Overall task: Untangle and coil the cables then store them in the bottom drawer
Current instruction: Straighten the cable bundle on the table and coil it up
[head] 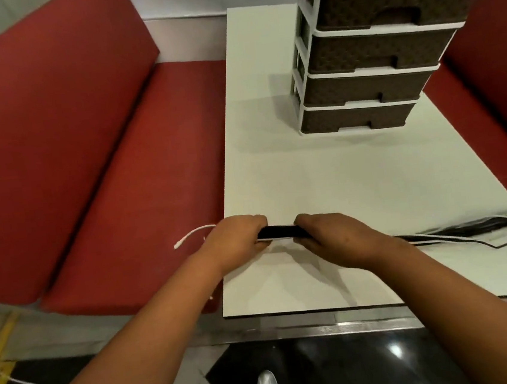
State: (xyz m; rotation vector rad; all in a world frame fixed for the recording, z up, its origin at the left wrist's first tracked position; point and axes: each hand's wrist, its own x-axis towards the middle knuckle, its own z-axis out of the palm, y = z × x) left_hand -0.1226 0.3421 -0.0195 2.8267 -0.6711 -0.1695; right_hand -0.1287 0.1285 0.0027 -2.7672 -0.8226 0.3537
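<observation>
Both hands, left hand (238, 240) and right hand (329, 237), grip a bunch of black and white cables (281, 232) well in front of the brown four-drawer plastic organizer (367, 64). Looks like the untangling stage; next comes coiling, I reckon, with the bottom drawer (357, 116) not pulled out.

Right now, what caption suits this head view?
Both hands grip bundled cables on the table; drawers closed.

light: bright, overhead | shadows: soft | edges — bowed (wide-angle) | cables (481, 225) — blurred
</observation>
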